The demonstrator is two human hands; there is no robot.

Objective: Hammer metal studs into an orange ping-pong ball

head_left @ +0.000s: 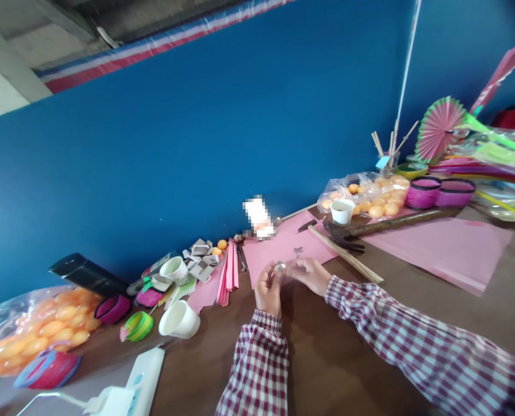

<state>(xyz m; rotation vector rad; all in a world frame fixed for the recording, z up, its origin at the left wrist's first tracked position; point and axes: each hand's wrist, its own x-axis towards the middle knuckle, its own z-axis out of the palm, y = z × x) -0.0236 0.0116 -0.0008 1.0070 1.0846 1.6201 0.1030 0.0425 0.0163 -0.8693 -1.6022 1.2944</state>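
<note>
My left hand is closed, its thumb and fingers pinching a small shiny silvery round piece, whose exact kind is too small to make out. From the right, my right hand reaches in with its fingers drawn together, the tips close beside that piece. What those fingertips hold, if anything, is hidden. Under and beyond both hands lies a pink sheet. On it, just past my right hand, is a small silvery metal bit.
A hammer and thin wooden sticks lie at right. Bags of orange balls sit left and back right. A white cup, power strip and pink strips are left. A blue wall stands behind.
</note>
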